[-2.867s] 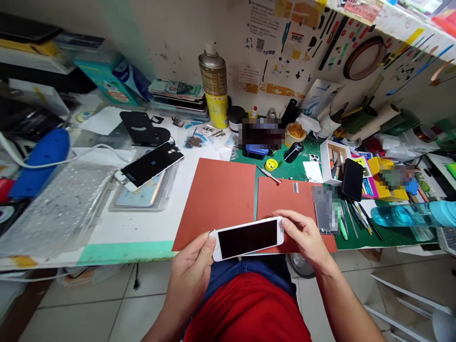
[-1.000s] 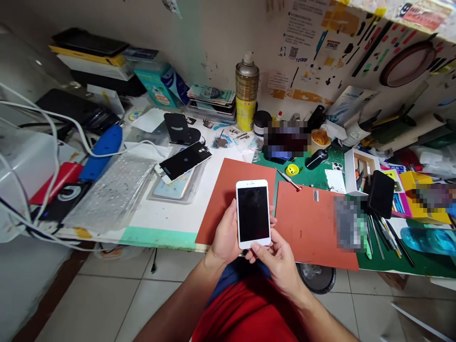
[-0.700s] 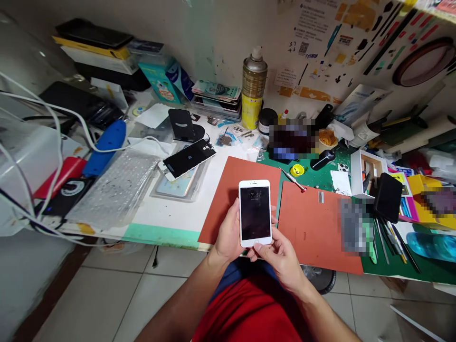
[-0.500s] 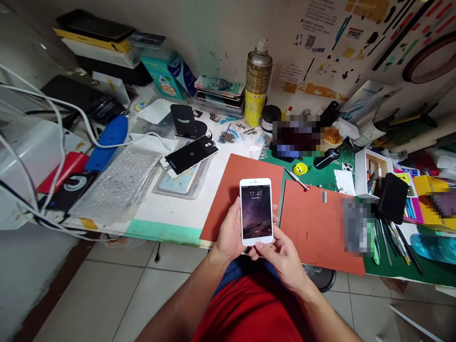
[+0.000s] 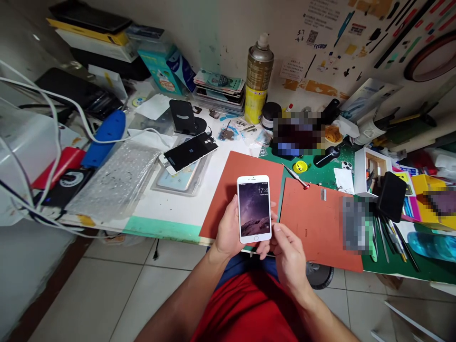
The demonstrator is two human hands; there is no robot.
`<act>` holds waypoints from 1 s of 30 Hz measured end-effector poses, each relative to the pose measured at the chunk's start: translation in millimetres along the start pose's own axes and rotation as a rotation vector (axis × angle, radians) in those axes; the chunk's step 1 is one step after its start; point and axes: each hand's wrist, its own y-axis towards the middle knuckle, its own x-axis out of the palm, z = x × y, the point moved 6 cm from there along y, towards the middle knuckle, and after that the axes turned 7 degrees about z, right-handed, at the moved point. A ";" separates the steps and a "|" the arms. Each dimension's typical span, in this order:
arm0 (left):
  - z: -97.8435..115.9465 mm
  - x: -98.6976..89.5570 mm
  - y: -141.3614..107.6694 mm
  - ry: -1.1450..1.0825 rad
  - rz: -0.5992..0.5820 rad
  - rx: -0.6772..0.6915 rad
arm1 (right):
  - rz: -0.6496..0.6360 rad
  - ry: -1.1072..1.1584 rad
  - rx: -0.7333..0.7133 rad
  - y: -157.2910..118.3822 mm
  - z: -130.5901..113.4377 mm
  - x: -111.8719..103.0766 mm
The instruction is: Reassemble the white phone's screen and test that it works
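A white phone (image 5: pixel 254 209) with a lit lock screen is upright in the grip of my left hand (image 5: pixel 229 227), whose fingers wrap behind it and show at its right edge. The clock on the screen is shifted to the right and partly cut off. Beside the phone's lower right edge is my right hand (image 5: pixel 289 254), its thumb and index finger pinched together; whether they hold or touch anything is hidden. Below the phone lies an orange-brown mat (image 5: pixel 228 185), and a second mat (image 5: pixel 320 223) is to the right.
A detached phone screen (image 5: pixel 190 153) lies on a plastic case at the left. Behind stand a spray can (image 5: pixel 257 80) and a black jar (image 5: pixel 271 115). A screwdriver (image 5: pixel 295 176) rests by a yellow cap (image 5: pixel 299 166). At the right are a white box (image 5: pixel 363 173) and several thin tools (image 5: pixel 395 240).
My right thumb has left the home button, and the hand has moved to the phone's lower right side. The lock screen has slid right and its wallpaper is brighter.
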 end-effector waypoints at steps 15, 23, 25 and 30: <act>-1.1 0.5 2.0 -0.009 0.005 0.019 | -0.146 -0.328 -0.102 2.9 -11.0 -14.7; -2.2 -1.1 2.9 -0.027 0.067 0.034 | -0.146 -0.399 -0.131 1.2 -12.1 -8.1; -2.3 -1.3 2.8 -0.022 0.067 0.039 | -0.133 -0.408 -0.129 1.4 -9.9 -6.6; -3.1 -0.3 2.2 0.004 0.075 0.036 | -0.049 -0.400 -0.126 3.6 -5.7 -0.6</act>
